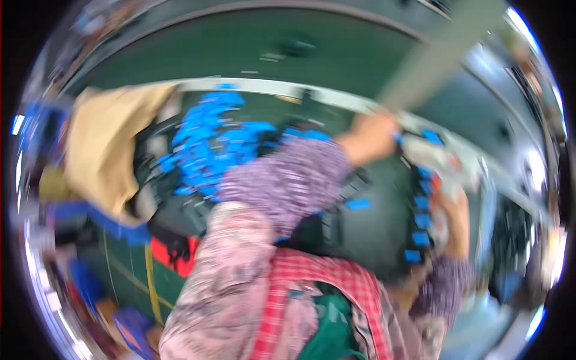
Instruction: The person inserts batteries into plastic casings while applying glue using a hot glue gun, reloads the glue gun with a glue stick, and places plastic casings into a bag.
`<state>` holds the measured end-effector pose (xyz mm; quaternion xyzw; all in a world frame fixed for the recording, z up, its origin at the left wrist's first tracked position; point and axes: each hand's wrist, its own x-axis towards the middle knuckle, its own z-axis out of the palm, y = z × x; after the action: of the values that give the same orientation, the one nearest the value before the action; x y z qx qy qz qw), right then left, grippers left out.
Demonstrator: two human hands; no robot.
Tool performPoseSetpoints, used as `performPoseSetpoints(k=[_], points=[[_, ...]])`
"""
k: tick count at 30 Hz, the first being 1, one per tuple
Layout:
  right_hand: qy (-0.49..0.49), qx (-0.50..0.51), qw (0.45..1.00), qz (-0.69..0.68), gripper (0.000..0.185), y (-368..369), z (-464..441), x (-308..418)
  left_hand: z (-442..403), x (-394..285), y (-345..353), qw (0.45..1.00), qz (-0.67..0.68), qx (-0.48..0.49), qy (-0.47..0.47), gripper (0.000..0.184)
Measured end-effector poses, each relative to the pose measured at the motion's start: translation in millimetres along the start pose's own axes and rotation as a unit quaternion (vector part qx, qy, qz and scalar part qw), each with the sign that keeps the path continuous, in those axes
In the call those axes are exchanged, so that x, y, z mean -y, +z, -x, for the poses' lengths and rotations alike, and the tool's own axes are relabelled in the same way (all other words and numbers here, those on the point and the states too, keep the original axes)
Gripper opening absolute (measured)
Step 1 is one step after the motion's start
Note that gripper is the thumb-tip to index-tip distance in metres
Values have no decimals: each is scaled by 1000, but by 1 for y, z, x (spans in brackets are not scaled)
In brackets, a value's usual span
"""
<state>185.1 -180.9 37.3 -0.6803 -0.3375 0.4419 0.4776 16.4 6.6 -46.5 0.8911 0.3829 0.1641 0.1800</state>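
Motion blur smears both hands. My left hand (373,139) reaches across to the right over the dark work surface (381,231), its fingers drawn together. A bit of blue shows at its fingertips, but its kind is too blurred to name. My right hand (454,216) is at the right edge of the surface, beside a pale, clear-looking bag (465,183) with a red patch. Its fingers are too smeared to read. Between the hands runs a column of small blue pieces (422,221). A large heap of similar blue pieces (207,144) lies left of my left forearm.
A tan cloth or paper sheet (111,144) drapes at the left. One loose blue piece (359,204) lies mid-surface. A pale strip (444,54) slants down from the upper right toward my left hand. Beyond the white edge (258,85) is a green surface (240,45).
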Motion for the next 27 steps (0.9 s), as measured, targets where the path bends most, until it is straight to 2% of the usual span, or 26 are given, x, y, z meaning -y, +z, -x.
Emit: performPoseSetpoints(k=[1,2,3,4,6,7,8,10,11,12,14,16,17,19,21,22,24,25,26,27], points=[[28,-5,1000,-6,35,2,6,6,-1,6,11,1000,30,-2,-1,10],[6,17,999,46,41,-31,-5,-21,-5,8,25,996,86,-22,4,11],[-45,29,993,101,44,-21,22,-3,-5,6,26,995,92,-35,12,12],[-101,30,983,149,47,-8,39,22,-6,7,25,992,72,-61,84,13],[-142,113,976,117,47,-4,46,23,-9,-4,6,997,46,27,51,18],[-142,119,977,104,46,0,47,24,-3,-21,-4,996,49,8,72,21],[-134,118,979,96,46,4,47,24,14,-29,-32,987,109,-16,118,25],[-108,113,985,66,46,10,47,26,20,-49,-47,967,191,122,119,40],[-95,111,988,48,45,12,47,27,24,-57,-44,943,261,170,116,53],[-80,108,991,31,45,14,47,27,16,-66,-9,919,338,165,122,49],[-47,91,995,5,44,19,47,29,35,-80,-28,796,541,264,65,47],[-16,65,997,-24,44,23,47,30,48,-92,-35,680,667,304,13,40],[-2,51,998,-39,44,25,47,31,57,-99,-38,626,734,263,-31,34],[11,33,998,-56,43,27,52,33,56,-98,-16,610,747,261,-46,33],[32,-40,999,11,40,30,56,37,59,-99,-15,564,786,238,-82,33],[30,-42,999,10,40,25,56,41,60,-98,-19,566,785,240,-80,33],[-67,-10,997,-31,38,-1,55,44,60,-95,-24,511,839,169,-79,35],[-118,113,959,-231,38,-70,17,0,61,-91,-29,542,818,169,-93,38],[-119,109,960,-231,38,-63,20,2,63,-90,-28,541,818,173,-92,38],[-230,-101,968,15,38,-42,28,13,64,-90,-27,548,812,184,-86,38]])
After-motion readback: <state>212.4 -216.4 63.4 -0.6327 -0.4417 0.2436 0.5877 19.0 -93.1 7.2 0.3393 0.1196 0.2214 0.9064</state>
